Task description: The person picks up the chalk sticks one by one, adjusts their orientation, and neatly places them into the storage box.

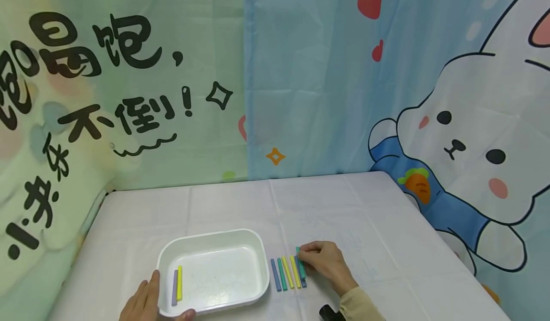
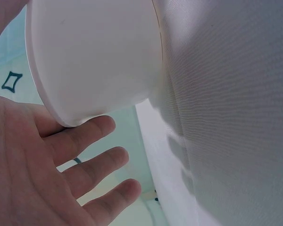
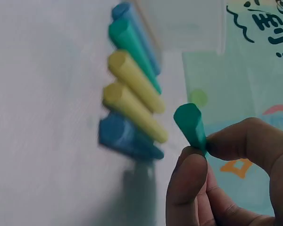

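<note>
My right hand [image 1: 328, 263] pinches a green chalk stick [image 3: 191, 122] between thumb and fingertips, just above the right end of a row. The row holds a blue chalk stick [image 1: 276, 275], a green one [image 1: 282, 274], two yellow ones [image 3: 134, 113] and a further blue one [image 3: 127, 136], side by side on the table. At the near left corner of a white tray [image 1: 223, 273], my left hand [image 1: 143, 299] rests against it, thumb by the front rim and fairly straight, spread fingers along the side. Inside lie a purple stick [image 1: 174, 287] and a yellow stick [image 1: 179, 283].
A white cloth covers the table [image 1: 232, 206]. Behind it hangs a printed curtain [image 1: 301, 96] with a rabbit and lettering. A black object [image 1: 331, 313] shows beside my right sleeve [image 1: 361, 304]. The chalk row lies just right of the tray.
</note>
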`<state>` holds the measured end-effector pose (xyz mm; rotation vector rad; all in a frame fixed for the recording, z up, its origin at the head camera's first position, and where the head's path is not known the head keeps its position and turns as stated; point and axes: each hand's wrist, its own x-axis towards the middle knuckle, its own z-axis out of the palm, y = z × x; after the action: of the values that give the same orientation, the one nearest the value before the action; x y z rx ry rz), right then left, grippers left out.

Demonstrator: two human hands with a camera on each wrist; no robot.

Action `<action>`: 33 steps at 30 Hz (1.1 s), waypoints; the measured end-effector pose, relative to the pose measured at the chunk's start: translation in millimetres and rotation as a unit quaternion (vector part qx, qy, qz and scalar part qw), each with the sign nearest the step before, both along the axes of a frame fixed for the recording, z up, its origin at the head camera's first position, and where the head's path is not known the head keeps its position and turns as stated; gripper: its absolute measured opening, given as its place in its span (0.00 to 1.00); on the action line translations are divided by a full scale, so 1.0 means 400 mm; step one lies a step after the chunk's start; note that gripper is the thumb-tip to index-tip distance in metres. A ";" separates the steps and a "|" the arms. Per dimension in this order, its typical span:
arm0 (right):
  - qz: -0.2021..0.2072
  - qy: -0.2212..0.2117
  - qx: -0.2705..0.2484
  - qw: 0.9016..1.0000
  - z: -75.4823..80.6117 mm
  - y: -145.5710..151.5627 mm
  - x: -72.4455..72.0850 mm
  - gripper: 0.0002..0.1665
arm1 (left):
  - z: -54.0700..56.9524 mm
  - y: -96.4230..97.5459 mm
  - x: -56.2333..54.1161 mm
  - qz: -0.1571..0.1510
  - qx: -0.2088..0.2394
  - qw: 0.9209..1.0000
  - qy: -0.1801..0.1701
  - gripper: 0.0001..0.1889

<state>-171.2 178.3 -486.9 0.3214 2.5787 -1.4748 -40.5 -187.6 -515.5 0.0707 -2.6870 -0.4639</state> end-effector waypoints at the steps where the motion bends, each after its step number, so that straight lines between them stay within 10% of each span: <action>1: 0.001 0.004 -0.007 1.000 0.003 -0.004 0.001 0.15 | 0.004 -0.001 0.001 0.000 0.005 1.000 -0.018 0.67; 13: -0.010 -0.003 -0.108 0.994 0.032 -0.068 0.013 0.18 | 0.031 -0.019 -0.015 -0.002 0.062 0.968 -0.243 0.75; 33: 0.055 -0.004 -0.168 0.984 0.072 -0.182 0.021 0.20 | 0.047 -0.024 -0.020 -0.020 0.068 0.966 -0.250 0.72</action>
<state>-162.9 105.3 -458.2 0.1390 2.2437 -1.8209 -48.5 -197.1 -496.8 0.1975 -3.1488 -0.7276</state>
